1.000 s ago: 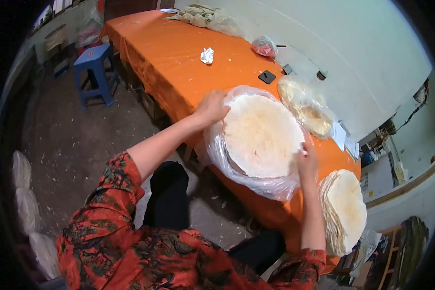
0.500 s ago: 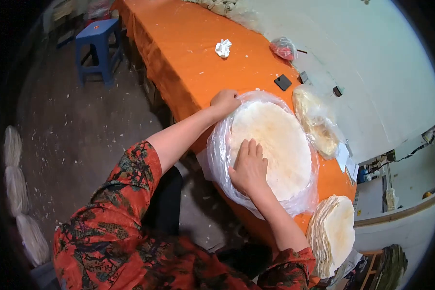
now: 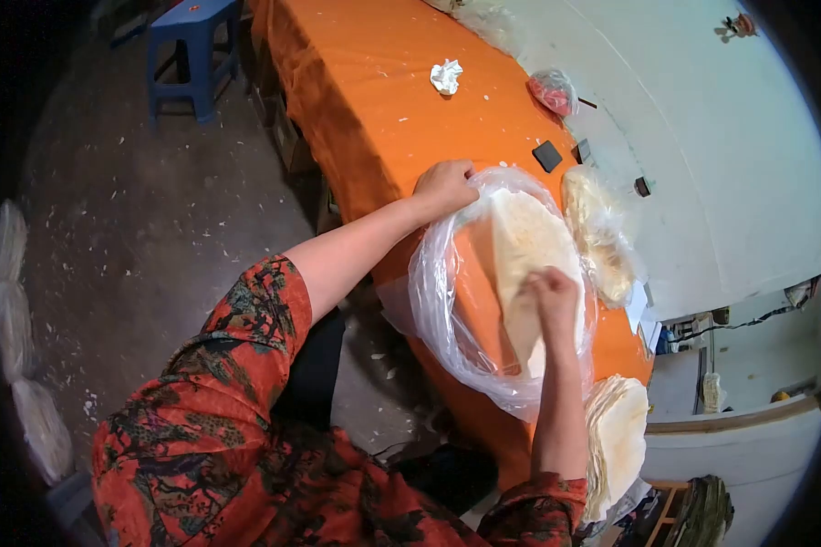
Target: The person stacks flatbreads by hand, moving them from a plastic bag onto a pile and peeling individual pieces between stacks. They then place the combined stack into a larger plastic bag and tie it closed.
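Observation:
On the orange-covered table, a clear plastic bag lies spread open in a round shape. In it is a thin, pale round flatbread, its left side turned up so that a straight edge runs down the middle and orange shows through the bag beside it. My left hand is closed on the bag's far left rim. Over the flatbread, my right hand has its fingers curled in, slightly blurred, and appears to grip the turned-up part. A stack of similar flatbreads stands by my right forearm.
Beyond the bag lie another filled plastic bag, a black square object, a crumpled white tissue and a red-and-clear bag. The wall borders the table's right side. A blue stool stands on the floor.
My right hand has gone from lying flat on the flatbread to curled fingers further right and up. The flatbread's left side has come up and over. My left hand stays at the bag's rim.

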Demonstrator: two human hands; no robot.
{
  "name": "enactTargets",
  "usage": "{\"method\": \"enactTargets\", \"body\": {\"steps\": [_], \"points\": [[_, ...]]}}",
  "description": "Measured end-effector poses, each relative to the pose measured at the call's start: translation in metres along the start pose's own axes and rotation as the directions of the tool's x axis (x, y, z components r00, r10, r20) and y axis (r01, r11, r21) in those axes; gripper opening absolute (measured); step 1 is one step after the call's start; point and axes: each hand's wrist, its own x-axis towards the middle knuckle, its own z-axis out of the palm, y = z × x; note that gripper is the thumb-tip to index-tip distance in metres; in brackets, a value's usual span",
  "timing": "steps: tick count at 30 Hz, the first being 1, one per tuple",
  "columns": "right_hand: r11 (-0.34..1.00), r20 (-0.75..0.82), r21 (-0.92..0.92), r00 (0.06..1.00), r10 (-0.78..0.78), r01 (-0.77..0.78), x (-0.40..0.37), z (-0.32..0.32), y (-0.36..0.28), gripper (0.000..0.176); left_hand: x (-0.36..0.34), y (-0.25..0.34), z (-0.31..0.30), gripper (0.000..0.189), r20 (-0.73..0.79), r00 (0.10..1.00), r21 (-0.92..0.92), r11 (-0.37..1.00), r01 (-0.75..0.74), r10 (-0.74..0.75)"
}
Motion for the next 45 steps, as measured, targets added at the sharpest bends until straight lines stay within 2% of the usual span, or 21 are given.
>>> {"method": "enactTargets", "body": {"steps": [1,6,9,11,13,15,16,18,20,23,26,28,29,32,35,36,38,39,41,43,45], "points": [[0.979,-0.061,0.193,0.995,0.078,-0.065,0.001,-0.011,-0.016,0.011,0.001,0.000,0.000,0.026,0.009,1.000,0.001,1.000,0.017,-0.017],[0.977,-0.293,0.204,0.956,-0.003,0.066,0.004,-0.047,-0.038,0.010,0.001,-0.006,0.003,0.022,-0.042,0.999,-0.005,1.000,-0.014,0.014],[0.991,-0.268,0.097,0.961,-0.060,0.089,-0.005,-0.033,-0.040,0.011,0.003,-0.007,0.005,0.021,-0.040,0.999,0.002,0.999,-0.032,0.032],[0.974,-0.156,-0.115,0.964,-0.214,0.197,-0.010,-0.005,-0.030,0.014,0.001,-0.007,0.004,0.021,-0.024,0.999,0.010,0.999,-0.043,0.043],[0.950,-0.062,-0.176,0.960,-0.272,0.258,-0.019,0.030,-0.033,0.016,0.001,-0.004,0.002,0.021,-0.037,0.999,-0.013,0.999,-0.029,0.028],[0.962,0.078,-0.125,0.969,-0.233,0.242,-0.030,0.054,-0.041,0.020,0.001,-0.003,0.000,0.021,-0.018,1.000,-0.009,1.000,-0.025,0.024],[0.964,0.061,-0.130,0.972,-0.227,0.233,-0.028,0.050,-0.041,0.020,0.002,-0.002,0.000,0.021,-0.008,1.000,-0.006,1.000,-0.017,0.017],[0.997,0.089,-0.074,0.996,-0.029,0.036,-0.021,0.036,-0.039,0.025,0.000,0.001,0.000,0.021,-0.006,1.000,-0.004,1.000,-0.024,0.024],[0.993,-0.011,0.067,0.995,0.100,-0.099,0.009,0.004,0.009,0.023,-0.001,0.002,-0.001,0.020,-0.024,0.999,0.010,1.000,-0.024,0.024],[0.997,-0.099,0.034,0.993,0.065,-0.062,0.048,-0.040,0.060,0.016,-0.001,0.000,0.001,0.019,-0.029,0.998,0.004,0.998,-0.055,0.055],[0.992,-0.128,-0.115,0.991,0.043,-0.058,0.093,-0.051,0.080,0.014,-0.004,0.004,-0.003,0.020,-0.017,0.999,0.017,0.999,-0.048,0.049],[0.919,-0.074,-0.349,0.972,-0.224,0.185,0.123,-0.042,0.085,0.019,-0.003,0.002,-0.002,0.020,-0.023,0.998,-0.006,0.998,-0.056,0.056],[0.917,-0.066,-0.348,0.970,-0.233,0.197,0.138,-0.038,0.087,0.019,-0.003,0.000,-0.002,0.020,-0.017,0.998,-0.030,0.997,-0.068,0.067],[0.767,-0.069,-0.642,0.997,-0.022,-0.027,0.152,-0.015,0.059,0.035,-0.003,-0.001,-0.002,0.020,-0.037,0.997,-0.059,0.996,-0.068,0.066],[0.660,-0.046,-0.751,0.997,-0.054,0.001,0.154,-0.002,0.047,0.034,-0.004,-0.001,-0.002,0.019,-0.042,0.997,-0.093,0.993,-0.067,0.063],[0.662,-0.035,-0.750,0.998,-0.048,0.006,0.157,0.000,0.052,0.034,-0.003,-0.002,-0.002,0.019,-0.042,0.998,-0.089,0.995,-0.055,0.051],[0.706,-0.037,-0.702,0.985,-0.169,0.095,0.168,-0.007,0.070,0.033,-0.001,-0.004,0.000,0.019,-0.031,0.996,-0.086,0.993,-0.085,0.083],[0.703,-0.018,-0.704,0.987,-0.160,0.101,0.176,-0.017,0.082,0.033,-0.002,-0.002,0.000,0.019,-0.032,0.998,-0.087,0.994,-0.064,0.062],[0.800,0.156,-0.589,0.987,-0.029,0.117,0.195,-0.041,0.108,0.026,-0.002,0.000,-0.002,0.019,-0.031,0.997,-0.065,0.995,-0.072,0.070],[0.891,0.318,-0.443,0.947,0.052,0.100,0.180,-0.070,0.081,0.015,-0.001,-0.003,-0.001,0.019,-0.045,0.997,-0.079,0.995,-0.059,0.055],[0.944,0.299,-0.305,0.954,-0.027,0.122,0.147,-0.091,0.041,0.013,-0.002,-0.003,0.000,0.019,-0.065,0.997,-0.099,0.994,-0.049,0.043]]}}
